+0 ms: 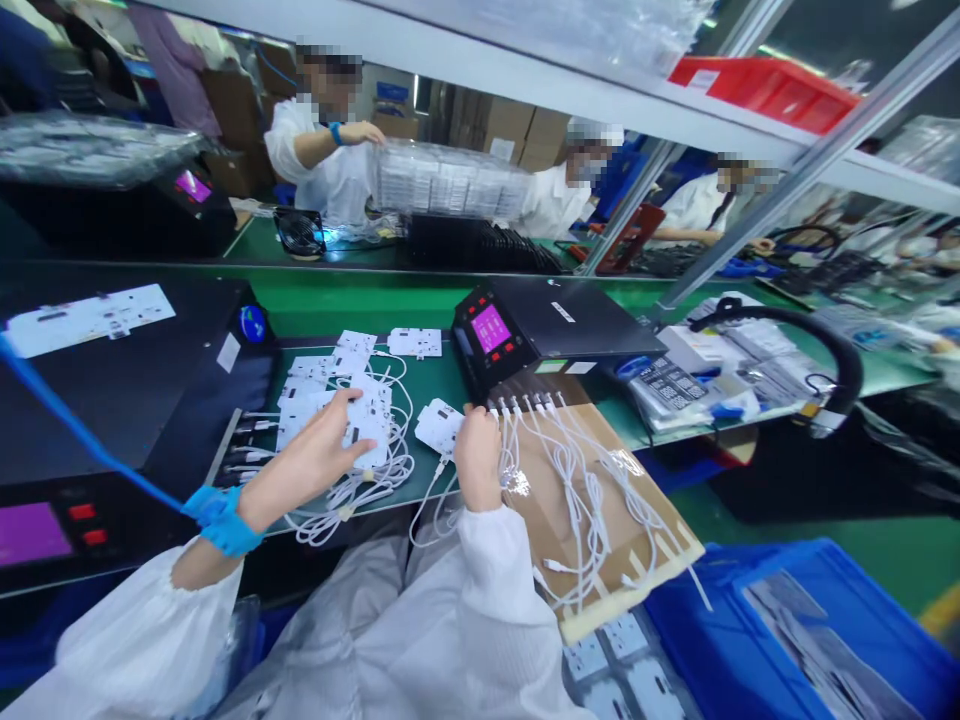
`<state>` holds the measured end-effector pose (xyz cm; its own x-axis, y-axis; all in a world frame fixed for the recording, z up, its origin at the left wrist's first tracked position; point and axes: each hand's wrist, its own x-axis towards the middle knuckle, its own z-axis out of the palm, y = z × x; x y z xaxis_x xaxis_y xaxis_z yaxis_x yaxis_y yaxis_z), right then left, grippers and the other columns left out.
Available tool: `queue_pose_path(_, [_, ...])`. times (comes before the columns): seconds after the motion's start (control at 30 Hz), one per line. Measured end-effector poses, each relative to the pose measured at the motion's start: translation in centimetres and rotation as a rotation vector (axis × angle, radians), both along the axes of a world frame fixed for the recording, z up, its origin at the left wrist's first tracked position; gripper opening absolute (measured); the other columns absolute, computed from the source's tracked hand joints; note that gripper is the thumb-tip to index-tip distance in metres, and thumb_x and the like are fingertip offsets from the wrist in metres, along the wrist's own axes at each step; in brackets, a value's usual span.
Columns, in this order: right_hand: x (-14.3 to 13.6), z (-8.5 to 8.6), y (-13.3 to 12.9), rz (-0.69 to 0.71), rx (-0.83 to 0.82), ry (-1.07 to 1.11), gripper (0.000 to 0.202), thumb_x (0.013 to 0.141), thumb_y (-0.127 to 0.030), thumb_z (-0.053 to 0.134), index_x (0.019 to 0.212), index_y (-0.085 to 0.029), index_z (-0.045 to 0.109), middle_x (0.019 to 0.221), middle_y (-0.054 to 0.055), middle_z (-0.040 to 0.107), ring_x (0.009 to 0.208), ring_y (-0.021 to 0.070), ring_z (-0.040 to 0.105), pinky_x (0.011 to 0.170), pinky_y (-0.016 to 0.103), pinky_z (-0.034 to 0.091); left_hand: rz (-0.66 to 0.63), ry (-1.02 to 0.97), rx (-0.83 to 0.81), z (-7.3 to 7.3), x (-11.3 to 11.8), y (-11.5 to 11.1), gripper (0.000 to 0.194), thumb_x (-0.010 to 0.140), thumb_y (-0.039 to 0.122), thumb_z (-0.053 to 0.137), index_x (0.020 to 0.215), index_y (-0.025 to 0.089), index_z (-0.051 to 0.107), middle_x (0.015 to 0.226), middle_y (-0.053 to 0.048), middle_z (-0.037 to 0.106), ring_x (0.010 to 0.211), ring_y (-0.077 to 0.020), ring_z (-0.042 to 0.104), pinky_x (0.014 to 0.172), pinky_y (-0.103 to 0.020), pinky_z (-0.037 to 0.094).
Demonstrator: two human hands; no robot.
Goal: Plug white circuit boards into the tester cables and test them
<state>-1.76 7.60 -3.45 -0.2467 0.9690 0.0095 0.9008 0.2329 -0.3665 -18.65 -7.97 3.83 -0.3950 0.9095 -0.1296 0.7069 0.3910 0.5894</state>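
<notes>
creased wht sleeves point(142, 625), l hand point(326, 440) over flat pcbs point(375, 403), r hand point(478, 450) curled

The small white circuit board point(437, 425) beside your right hand point(478, 450) sits aslant over the green bench point(431, 378), its right edge hidden by that hand; you cannot tell whether it rests or is held. Dark specks mark its face, and a white cable point(441, 467) hangs from its lower edge. Under your left hand point(319, 445), more white boards point(377, 410) overlap in an uneven pile, with coiled white leads point(356, 500) along its near side.
</notes>
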Motion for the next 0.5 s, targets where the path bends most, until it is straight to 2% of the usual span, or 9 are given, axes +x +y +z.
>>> queue_pose_path(0.07, [-0.3,0.1,0.3,-0.008,-0.027,-0.036,0.039,0.103,-0.002,0.027,0.117,-0.002,0.064,0.116,0.032,0.070,0.103,0.0314,0.074,0.084,0.040,0.054,0.018,-0.023,0.014,-0.2,0.2,-0.3,0.072,0.095,0.055,0.053,0.154,0.019,0.034,0.106,-0.009,0.063,0.099,-0.0311,0.065,0.091,-0.044,0.053])
queue_pose_path(0.13, [-0.1,0.1,0.2,0.001,-0.044,-0.051,0.038,0.101,0.001,0.030,0.117,-0.001,0.065,0.117,0.030,0.071,0.107,0.0311,0.073,0.086,0.039,0.055,0.026,-0.068,0.032,-0.3,0.4,-0.4,0.072,0.094,0.058,0.054,0.154,0.022,0.035,0.122,-0.013,0.063,0.109,-0.0332,0.065,0.094,-0.046,0.053])
queue_pose_path(0.23, [2.0,0.3,-1.2,0.124,0.025,-0.004,0.030,0.105,-0.009,0.040,0.120,-0.005,0.066,0.119,0.025,0.071,0.110,0.0305,0.071,0.090,0.040,0.055,0.024,-0.163,0.048,-0.4,0.8,-0.6,0.074,0.090,0.063,0.059,0.151,0.026,0.039,0.145,-0.016,0.056,0.127,-0.0380,0.059,0.101,-0.051,0.053])
queue_pose_path(0.3, [4.8,0.5,-3.0,0.233,0.144,0.081,0.028,0.108,-0.019,0.043,0.122,-0.011,0.066,0.117,0.019,0.071,0.107,0.0288,0.070,0.090,0.040,0.056,0.030,-0.236,0.066,-0.4,1.1,-0.7,0.074,0.088,0.064,0.063,0.149,0.028,0.042,0.151,-0.015,0.054,0.134,-0.0386,0.057,0.105,-0.052,0.053])
queue_pose_path(0.37, [8.4,0.6,-5.2,0.283,0.245,0.132,0.027,0.109,-0.023,0.042,0.120,-0.017,0.066,0.110,0.013,0.072,0.099,0.0257,0.071,0.083,0.038,0.057,0.032,-0.332,0.090,-0.4,1.4,-0.7,0.074,0.087,0.065,0.065,0.148,0.029,0.044,0.152,-0.013,0.055,0.136,-0.0375,0.058,0.105,-0.050,0.055])
queue_pose_path(0.5, [16.3,-0.8,-8.5,0.364,0.355,0.034,0.019,0.107,-0.023,0.048,0.109,-0.020,0.067,0.099,0.008,0.071,0.090,0.0227,0.069,0.077,0.035,0.056,0.048,-0.463,0.105,-0.3,2.2,-0.8,0.075,0.085,0.071,0.066,0.144,0.027,0.049,0.147,-0.013,0.061,0.134,-0.0383,0.061,0.100,-0.049,0.061])
